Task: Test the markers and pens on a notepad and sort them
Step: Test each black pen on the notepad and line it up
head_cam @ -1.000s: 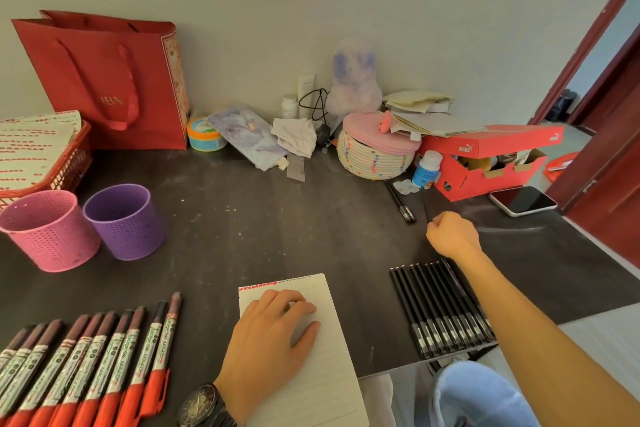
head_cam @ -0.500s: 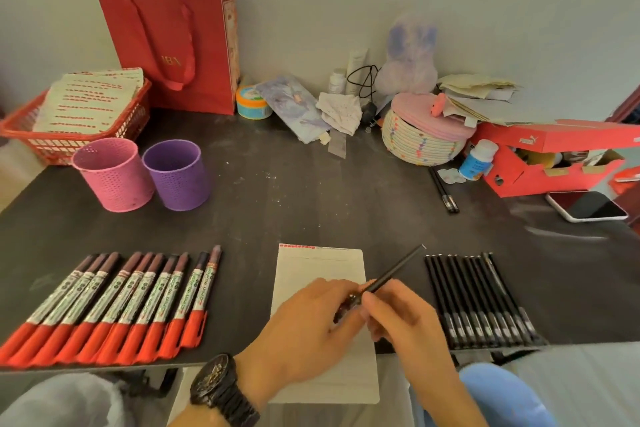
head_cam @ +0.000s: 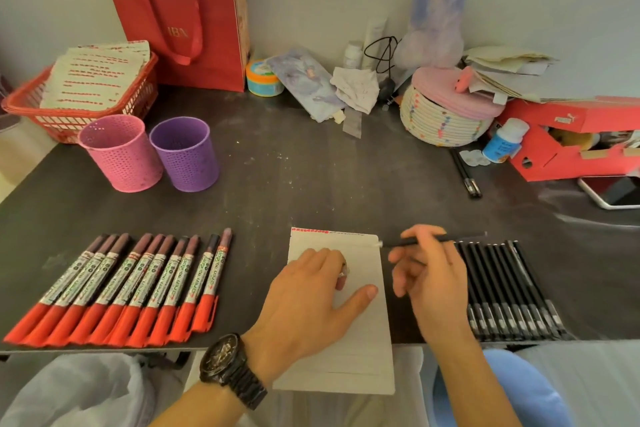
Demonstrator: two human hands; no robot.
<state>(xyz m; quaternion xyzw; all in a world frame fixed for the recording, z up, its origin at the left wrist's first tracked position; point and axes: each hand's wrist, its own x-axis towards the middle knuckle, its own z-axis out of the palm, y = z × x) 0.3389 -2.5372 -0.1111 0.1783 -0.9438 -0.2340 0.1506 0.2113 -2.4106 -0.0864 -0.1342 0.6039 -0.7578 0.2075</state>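
One slim black pen lies crosswise, pinched in the right hand, tip pointing left at the white lined notepad's right edge. The left hand rests on the pad, seemingly curled round a small cap.

quick update: right grip was way out past far right corner of notepad a sec ago, now back just right of notepad. pinching black pen level, bare tip poking left over notepad's right edge. half sec ago both grips bunched together on that pen above notepad, now pulled apart. left grip down on notepad middle again, small cap tucked under fingers.
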